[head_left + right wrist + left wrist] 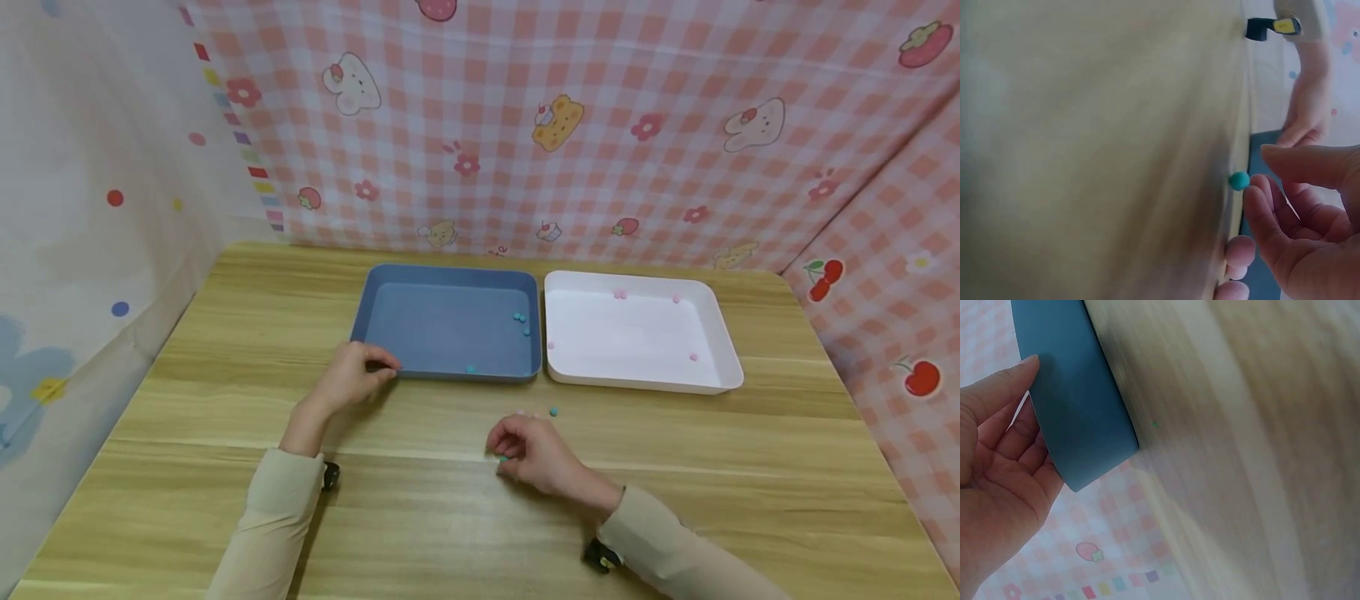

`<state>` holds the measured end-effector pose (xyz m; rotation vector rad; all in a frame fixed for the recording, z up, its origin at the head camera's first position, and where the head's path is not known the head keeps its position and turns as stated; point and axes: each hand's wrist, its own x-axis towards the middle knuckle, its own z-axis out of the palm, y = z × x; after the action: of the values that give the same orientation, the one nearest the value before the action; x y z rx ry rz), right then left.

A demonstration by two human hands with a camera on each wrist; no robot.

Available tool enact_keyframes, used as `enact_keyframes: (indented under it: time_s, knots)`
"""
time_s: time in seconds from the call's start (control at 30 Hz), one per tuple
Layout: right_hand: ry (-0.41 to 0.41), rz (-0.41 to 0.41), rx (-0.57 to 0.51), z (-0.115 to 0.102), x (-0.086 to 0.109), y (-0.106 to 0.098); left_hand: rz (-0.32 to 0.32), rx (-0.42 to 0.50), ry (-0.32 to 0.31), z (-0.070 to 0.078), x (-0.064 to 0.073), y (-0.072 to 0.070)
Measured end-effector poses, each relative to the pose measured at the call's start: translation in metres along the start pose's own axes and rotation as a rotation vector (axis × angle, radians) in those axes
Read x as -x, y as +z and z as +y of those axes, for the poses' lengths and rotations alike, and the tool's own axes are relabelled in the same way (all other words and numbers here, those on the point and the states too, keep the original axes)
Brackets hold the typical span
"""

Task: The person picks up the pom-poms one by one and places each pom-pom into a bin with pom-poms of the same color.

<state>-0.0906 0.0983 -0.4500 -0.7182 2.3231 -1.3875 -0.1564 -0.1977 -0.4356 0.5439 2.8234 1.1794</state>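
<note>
My left hand pinches the near-left rim of the blue tray, its thumb on the outer wall and its fingers behind the rim in the left wrist view. Low over the table, my right hand bends its fingers around a small teal bead. That bead lies right at a fingertip, while the thumb stands apart from it. Just past the right hand lie another teal bead and two pale pink beads, partly hidden by the hand.
Several teal beads lie inside the blue tray. To its right, close beside it, stands a white tray with several pink beads. A checked cloth hangs behind the wooden table.
</note>
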Motion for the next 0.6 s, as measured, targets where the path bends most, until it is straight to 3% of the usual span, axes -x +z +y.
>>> enact_keyframes:
  time_s: [0.17, 0.6]
  knots:
    - [-0.058, -0.009, 0.097, 0.0026, 0.0028, 0.0016, -0.001, 0.004, -0.006, 0.0005, 0.0005, -0.0004]
    - [-0.135, -0.032, 0.206, 0.0071, 0.0011, 0.0054, -0.007, -0.002, -0.010, 0.0013, -0.0004, -0.0010]
